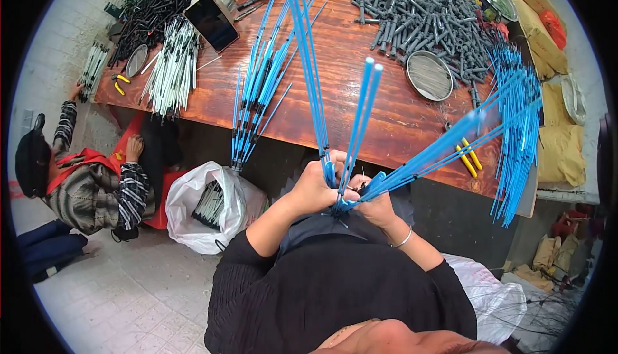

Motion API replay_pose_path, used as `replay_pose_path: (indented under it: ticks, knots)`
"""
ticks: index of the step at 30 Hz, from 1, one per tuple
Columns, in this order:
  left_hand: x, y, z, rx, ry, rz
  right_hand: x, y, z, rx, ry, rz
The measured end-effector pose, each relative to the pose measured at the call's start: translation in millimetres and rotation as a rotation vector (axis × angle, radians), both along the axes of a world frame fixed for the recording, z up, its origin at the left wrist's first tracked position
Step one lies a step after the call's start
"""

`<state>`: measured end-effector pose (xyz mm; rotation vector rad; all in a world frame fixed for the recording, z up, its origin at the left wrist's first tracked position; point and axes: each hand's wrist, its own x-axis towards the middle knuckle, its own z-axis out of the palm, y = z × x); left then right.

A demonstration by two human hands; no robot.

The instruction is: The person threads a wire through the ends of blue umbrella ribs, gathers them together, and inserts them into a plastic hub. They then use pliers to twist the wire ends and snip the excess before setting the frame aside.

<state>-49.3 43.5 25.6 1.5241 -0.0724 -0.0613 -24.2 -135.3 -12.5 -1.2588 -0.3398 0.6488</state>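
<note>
Blue jointed rods (311, 77), in sets that fan up and outward, are gathered low in front of me at the table's near edge. My left hand (315, 185) is closed around the lower ends of the left set. My right hand (377, 208) grips the set that leans to the right, whose tips are blurred. A middle pair of rods (362, 109) rises between the hands. Fingertips of both hands meet near a small black piece (362, 186), too small to name. A similar bundle of blue rods (262, 83) with black joints lies on the table to the left.
On the wooden table (212, 103) lie a heap of dark grey tubular parts (412, 13), a round metal dish (429, 76), yellow-handled pliers (468, 158), more blue rods (516, 141), pale rods (172, 71) and a phone (212, 24). A person (90, 180) sits left, beyond a white sack (207, 209).
</note>
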Motion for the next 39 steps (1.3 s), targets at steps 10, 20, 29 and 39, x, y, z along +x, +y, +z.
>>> replay_pose_path:
  ticks: [10, 20, 29, 39]
  knots:
    - [19, 39, 17, -0.846, 0.283, -0.390, 27, -6, 6, 0.363, 0.150, 0.244]
    - [29, 13, 9, -0.525, 0.216, -0.485, 34, -7, 4, 0.391, 0.141, 0.327]
    - [40, 12, 15, -0.332, 0.186, -0.401, 41, -14, 0, 0.344, 0.038, 0.219]
    - [122, 2, 15, 0.006, 0.120, -0.081, 74, -53, -10, 0.414, 0.066, 0.022]
